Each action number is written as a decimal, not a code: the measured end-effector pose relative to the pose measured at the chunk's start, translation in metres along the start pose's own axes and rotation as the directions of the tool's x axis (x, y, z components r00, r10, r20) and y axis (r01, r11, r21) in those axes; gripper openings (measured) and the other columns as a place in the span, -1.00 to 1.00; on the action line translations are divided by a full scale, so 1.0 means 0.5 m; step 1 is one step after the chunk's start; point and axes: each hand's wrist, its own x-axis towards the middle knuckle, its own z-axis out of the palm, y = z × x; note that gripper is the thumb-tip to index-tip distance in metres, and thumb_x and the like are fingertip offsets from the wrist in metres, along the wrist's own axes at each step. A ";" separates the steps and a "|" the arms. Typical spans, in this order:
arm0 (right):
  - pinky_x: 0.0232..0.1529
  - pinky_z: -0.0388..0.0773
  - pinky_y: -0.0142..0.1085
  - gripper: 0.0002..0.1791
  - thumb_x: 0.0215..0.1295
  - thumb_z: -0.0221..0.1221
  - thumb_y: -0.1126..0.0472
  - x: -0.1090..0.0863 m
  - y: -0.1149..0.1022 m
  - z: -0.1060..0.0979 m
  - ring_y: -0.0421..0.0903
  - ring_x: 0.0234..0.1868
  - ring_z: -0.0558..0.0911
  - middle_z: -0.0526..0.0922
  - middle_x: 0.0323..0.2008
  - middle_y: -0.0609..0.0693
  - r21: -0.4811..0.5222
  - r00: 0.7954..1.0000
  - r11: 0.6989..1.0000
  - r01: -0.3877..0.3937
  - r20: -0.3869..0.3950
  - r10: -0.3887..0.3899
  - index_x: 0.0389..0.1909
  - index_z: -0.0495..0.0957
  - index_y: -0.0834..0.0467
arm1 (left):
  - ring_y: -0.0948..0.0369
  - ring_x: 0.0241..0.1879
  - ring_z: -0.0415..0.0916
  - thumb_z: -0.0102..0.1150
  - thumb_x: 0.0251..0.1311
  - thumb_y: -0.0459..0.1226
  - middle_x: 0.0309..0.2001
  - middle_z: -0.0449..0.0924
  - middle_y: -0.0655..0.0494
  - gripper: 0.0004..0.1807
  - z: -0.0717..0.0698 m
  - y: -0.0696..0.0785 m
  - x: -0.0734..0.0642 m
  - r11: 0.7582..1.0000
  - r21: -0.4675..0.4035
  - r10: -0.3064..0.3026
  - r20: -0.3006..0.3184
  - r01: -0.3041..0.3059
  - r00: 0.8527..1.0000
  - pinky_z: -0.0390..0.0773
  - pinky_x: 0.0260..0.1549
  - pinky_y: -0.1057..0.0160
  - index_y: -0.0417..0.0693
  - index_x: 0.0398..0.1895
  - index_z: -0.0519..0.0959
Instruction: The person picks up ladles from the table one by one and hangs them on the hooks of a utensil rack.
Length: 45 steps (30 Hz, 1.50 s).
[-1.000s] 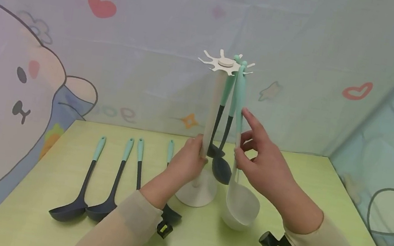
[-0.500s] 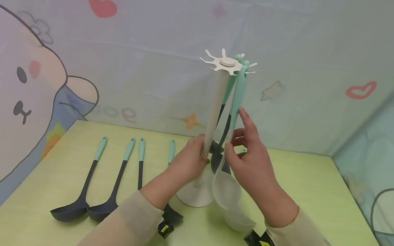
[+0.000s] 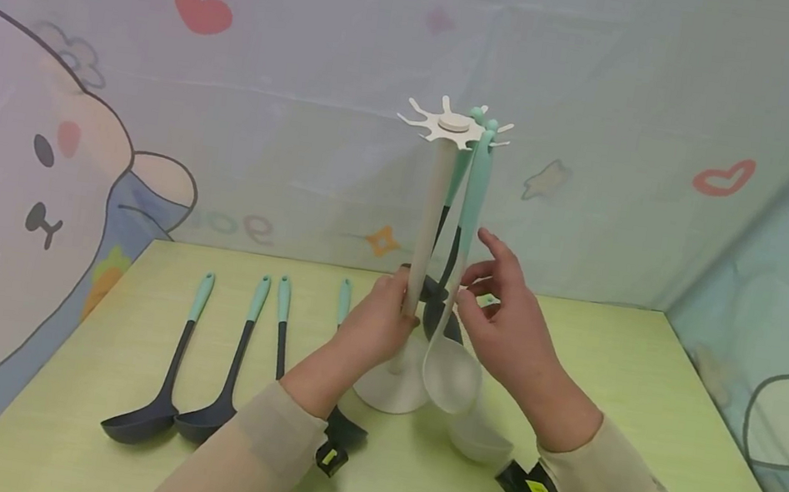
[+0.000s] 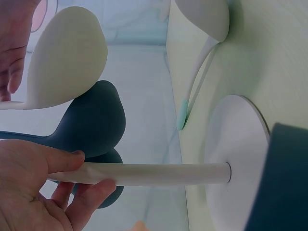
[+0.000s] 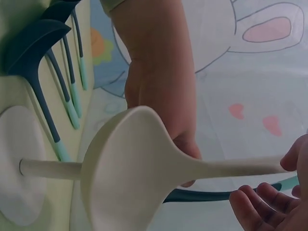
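Note:
My left hand (image 3: 376, 319) grips the white pole of a utensil stand (image 3: 432, 218), fingers and thumb wrapped round it low down. From the stand's spoked top hangs a white ladle (image 3: 452, 376) with a mint handle, its bowl over the base's right side. My right hand (image 3: 516, 322) is just right of this ladle's handle, index finger raised away and the others loosely bent; in the right wrist view the thumb tip overlaps the handle. Two dark utensils with mint handles hang behind, one showing a dark ladle bowl (image 4: 98, 120) in the left wrist view.
Several dark ladles with mint handles lie on the table's left side, the leftmost ladle (image 3: 143, 421) farthest out. Another white ladle (image 3: 480, 443) lies on the table right of the stand's round base (image 3: 388, 396). A printed cloth (image 3: 315, 168) hangs behind.
The white ladle's bowl has swung left, nearer the pole, uncovering the white ladle on the table. My right hand moved left with it, then its fingers came off the handle. My left hand stays put.

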 end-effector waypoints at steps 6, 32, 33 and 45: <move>-0.21 0.62 -0.18 -0.39 0.43 -0.10 0.26 0.004 0.023 -0.011 -0.11 -0.17 0.60 0.50 -0.05 0.00 0.003 0.999 1.000 -0.023 0.030 0.023 0.49 0.12 -0.01 | 0.07 -0.13 0.50 0.19 0.33 -0.33 -0.04 0.39 -0.06 -0.61 0.001 -0.003 0.001 1.000 0.001 -0.017 0.008 0.017 1.000 0.57 -0.21 0.06 0.03 0.16 0.35; -0.32 0.42 -0.14 -0.45 0.46 -0.12 0.09 0.084 0.186 -0.018 0.04 -0.28 0.52 0.54 0.03 0.18 -0.368 0.932 0.891 -0.266 0.140 0.336 0.40 0.23 0.22 | 0.08 -0.15 0.50 0.18 0.36 -0.29 0.00 0.37 -0.07 -0.54 0.000 0.001 -0.001 0.999 0.033 -0.019 0.016 0.019 1.000 0.57 -0.25 0.08 0.02 0.25 0.29; -0.31 0.42 -0.14 -0.43 0.45 -0.12 0.09 0.088 0.194 -0.017 0.02 -0.32 0.52 0.54 0.02 0.19 -0.379 0.926 0.884 -0.274 0.146 0.349 0.41 0.21 0.23 | 0.08 -0.15 0.50 0.18 0.36 -0.29 0.01 0.37 -0.07 -0.53 0.001 0.001 0.000 0.999 0.034 -0.020 0.016 0.019 1.000 0.57 -0.25 0.08 0.01 0.26 0.28; -0.30 0.64 -0.10 -0.25 0.47 -0.06 0.06 0.105 0.271 0.013 0.03 -0.38 0.60 0.52 -0.01 0.30 -0.412 0.762 0.799 -0.439 0.301 0.574 0.49 -0.09 0.34 | 0.07 -0.12 0.51 0.17 0.36 -0.28 0.04 0.38 -0.10 -0.46 -0.002 0.001 -0.001 0.999 0.035 -0.035 0.023 0.034 0.999 0.58 -0.22 0.07 -0.01 0.34 0.24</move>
